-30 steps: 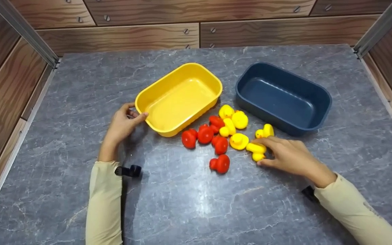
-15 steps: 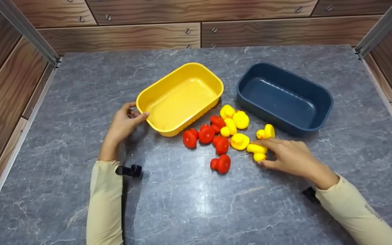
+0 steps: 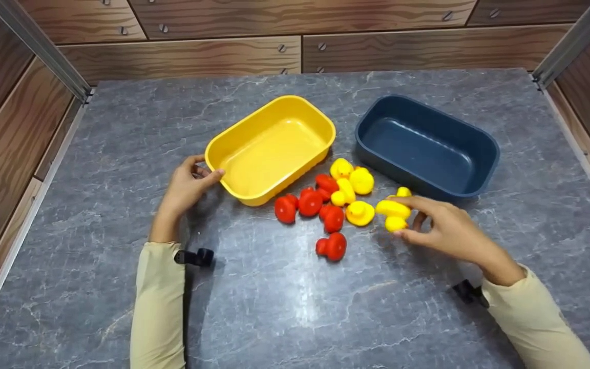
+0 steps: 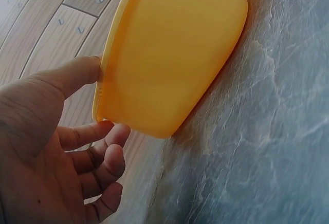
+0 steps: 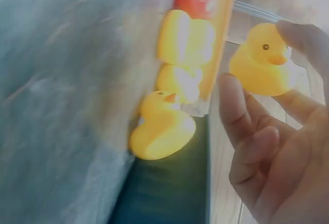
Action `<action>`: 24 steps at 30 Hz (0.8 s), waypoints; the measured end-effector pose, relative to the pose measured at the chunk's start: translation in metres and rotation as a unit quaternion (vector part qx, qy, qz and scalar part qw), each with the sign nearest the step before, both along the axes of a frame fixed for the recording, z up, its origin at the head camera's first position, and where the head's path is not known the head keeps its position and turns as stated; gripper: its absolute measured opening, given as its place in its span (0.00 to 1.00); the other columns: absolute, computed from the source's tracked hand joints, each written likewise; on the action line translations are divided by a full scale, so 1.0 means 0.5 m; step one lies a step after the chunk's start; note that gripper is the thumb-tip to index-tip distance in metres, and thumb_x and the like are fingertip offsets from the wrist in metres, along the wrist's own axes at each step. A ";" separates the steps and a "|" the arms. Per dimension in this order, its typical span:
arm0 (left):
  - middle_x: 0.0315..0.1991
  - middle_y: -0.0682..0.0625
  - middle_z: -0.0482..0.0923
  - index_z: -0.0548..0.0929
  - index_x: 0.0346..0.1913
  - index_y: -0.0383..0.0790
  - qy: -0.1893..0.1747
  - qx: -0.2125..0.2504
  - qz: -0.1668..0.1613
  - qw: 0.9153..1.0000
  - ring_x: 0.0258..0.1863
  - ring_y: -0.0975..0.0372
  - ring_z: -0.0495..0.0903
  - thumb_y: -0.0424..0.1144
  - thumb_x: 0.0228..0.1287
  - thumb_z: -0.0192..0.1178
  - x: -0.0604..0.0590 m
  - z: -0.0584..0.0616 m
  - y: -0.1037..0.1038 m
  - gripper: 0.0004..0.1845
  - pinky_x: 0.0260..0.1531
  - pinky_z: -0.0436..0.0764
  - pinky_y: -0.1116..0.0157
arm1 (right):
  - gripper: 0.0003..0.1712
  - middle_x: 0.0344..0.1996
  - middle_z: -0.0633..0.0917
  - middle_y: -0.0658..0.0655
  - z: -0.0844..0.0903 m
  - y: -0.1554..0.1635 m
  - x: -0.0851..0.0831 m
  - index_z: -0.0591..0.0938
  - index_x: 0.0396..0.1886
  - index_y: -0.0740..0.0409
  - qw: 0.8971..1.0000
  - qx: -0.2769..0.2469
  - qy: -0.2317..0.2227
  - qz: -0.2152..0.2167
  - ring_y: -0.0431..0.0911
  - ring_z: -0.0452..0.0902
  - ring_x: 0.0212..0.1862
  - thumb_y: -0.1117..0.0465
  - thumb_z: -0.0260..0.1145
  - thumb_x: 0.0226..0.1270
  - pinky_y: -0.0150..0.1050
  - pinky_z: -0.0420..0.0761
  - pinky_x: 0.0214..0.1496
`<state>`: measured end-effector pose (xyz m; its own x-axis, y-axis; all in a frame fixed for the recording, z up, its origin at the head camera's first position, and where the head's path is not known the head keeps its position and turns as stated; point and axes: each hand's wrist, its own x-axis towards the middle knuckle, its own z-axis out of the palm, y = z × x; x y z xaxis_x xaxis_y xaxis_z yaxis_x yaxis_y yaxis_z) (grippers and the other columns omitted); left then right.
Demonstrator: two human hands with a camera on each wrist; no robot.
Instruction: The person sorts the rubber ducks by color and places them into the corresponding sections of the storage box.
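Note:
My left hand (image 3: 185,187) grips the near-left rim of a yellow plastic bin (image 3: 274,154), thumb over the edge and fingers outside. In the left wrist view the bin's outer wall (image 4: 169,54) fills the middle. A yellow rubber duck (image 5: 264,62) is pinched between the thumb and fingers of my right hand (image 3: 451,230), close to the table near the dark blue bin (image 3: 428,148). Another duck (image 3: 403,191) lies partly hidden behind this hand. Several yellow ducks (image 3: 360,212) and several red ducklike toys (image 3: 310,202) lie in a loose group before the bins.
Both bins stand side by side on a grey marbled table (image 3: 254,307), their insides bare. Wood-patterned panels (image 3: 182,54) and metal posts (image 3: 44,56) close in the back and sides. One red toy (image 3: 332,246) lies nearest the front, slightly apart from the others.
My right hand has lifted the duck and moved it slightly right and back, so it now overlaps the duck behind. The left hand keeps its hold on the yellow bin.

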<state>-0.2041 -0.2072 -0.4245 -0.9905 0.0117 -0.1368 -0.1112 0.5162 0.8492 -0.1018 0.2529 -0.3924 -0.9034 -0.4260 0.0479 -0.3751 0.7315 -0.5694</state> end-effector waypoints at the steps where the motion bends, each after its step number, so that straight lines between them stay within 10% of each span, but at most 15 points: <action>1: 0.37 0.48 0.72 0.69 0.65 0.32 0.001 0.001 0.001 1.000 0.32 0.64 0.71 0.49 0.61 0.65 0.000 0.001 0.000 0.34 0.29 0.71 0.74 | 0.29 0.39 0.85 0.51 0.004 -0.002 -0.001 0.77 0.61 0.56 1.000 -0.026 -0.003 0.000 0.36 0.75 0.32 0.59 0.73 0.58 0.31 0.74 0.30; 9: 0.37 0.48 0.72 0.69 0.65 0.33 0.000 0.005 0.000 1.000 0.31 0.64 0.70 0.49 0.61 0.65 -0.001 -0.002 0.002 0.35 0.29 0.71 0.74 | 0.28 0.44 0.81 0.43 0.024 -0.034 -0.003 0.76 0.62 0.56 0.981 -0.189 -0.045 0.002 0.38 0.76 0.32 0.67 0.69 0.60 0.29 0.74 0.29; 24: 0.36 0.49 0.72 0.69 0.65 0.33 -0.005 0.015 0.006 1.000 0.30 0.65 0.71 0.49 0.59 0.67 -0.002 0.000 0.000 0.35 0.28 0.72 0.74 | 0.25 0.46 0.79 0.56 0.057 -0.113 -0.066 0.69 0.59 0.61 0.954 -0.272 -0.123 -0.014 0.42 0.79 0.25 0.64 0.66 0.64 0.31 0.75 0.22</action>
<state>-0.2052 -0.2073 -0.4246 -0.9891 0.0044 -0.1469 -0.1260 0.4891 0.8631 -0.1347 0.1967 -0.3641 -0.9262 -0.3750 0.0396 -0.1658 0.3109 -0.9359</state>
